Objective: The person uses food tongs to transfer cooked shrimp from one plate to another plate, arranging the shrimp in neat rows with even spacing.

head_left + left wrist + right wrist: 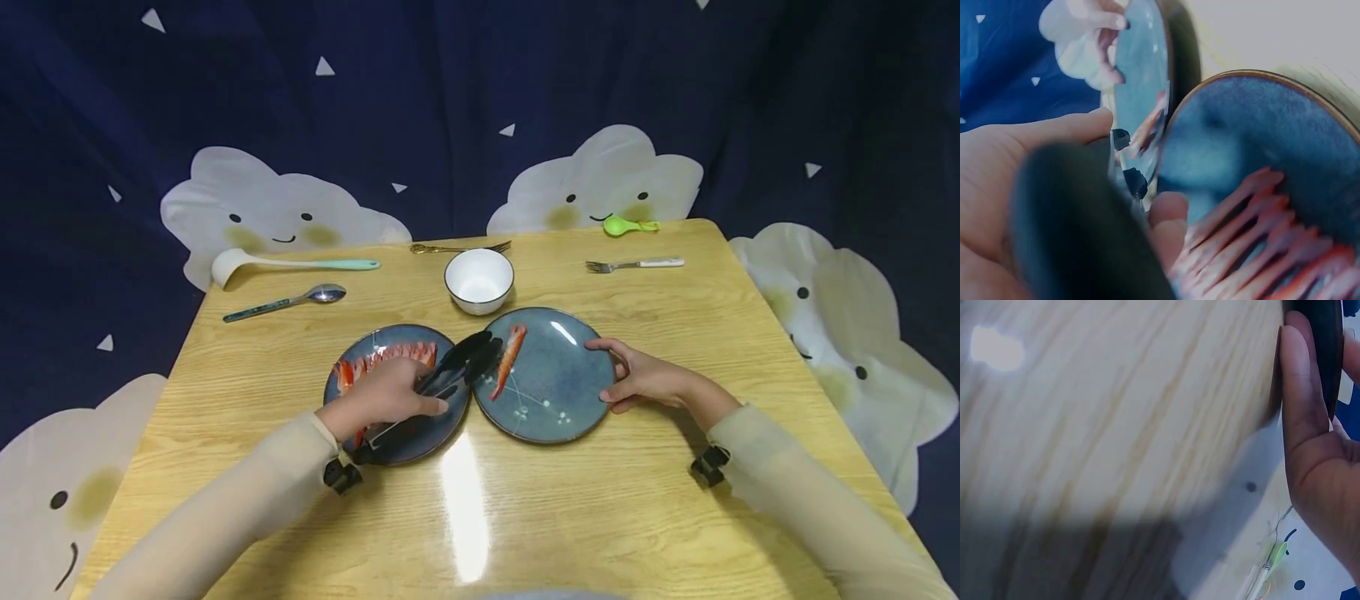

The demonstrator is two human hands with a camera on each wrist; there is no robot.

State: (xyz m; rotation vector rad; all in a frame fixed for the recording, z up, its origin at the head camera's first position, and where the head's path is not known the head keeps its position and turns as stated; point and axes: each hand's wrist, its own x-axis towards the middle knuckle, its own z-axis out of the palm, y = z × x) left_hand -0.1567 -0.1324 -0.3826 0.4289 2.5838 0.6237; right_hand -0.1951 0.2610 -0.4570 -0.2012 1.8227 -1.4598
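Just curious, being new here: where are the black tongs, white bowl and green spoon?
Black tongs (461,353), head view: one arm.
White bowl (479,277), head view: its inside.
Green spoon (633,226), head view: its handle.

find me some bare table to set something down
Bare table: near side of the right plate; between the metal spoon and left plate; between the white-handled fork and right hand. Crowded between the plates, with the left hand and tongs above, bowl just beyond.

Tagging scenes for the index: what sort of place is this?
Likely an indoor tabletop set arranged for recording: a cloud-patterned blue curtain hangs right behind a wooden table, on which stands a white bowl.
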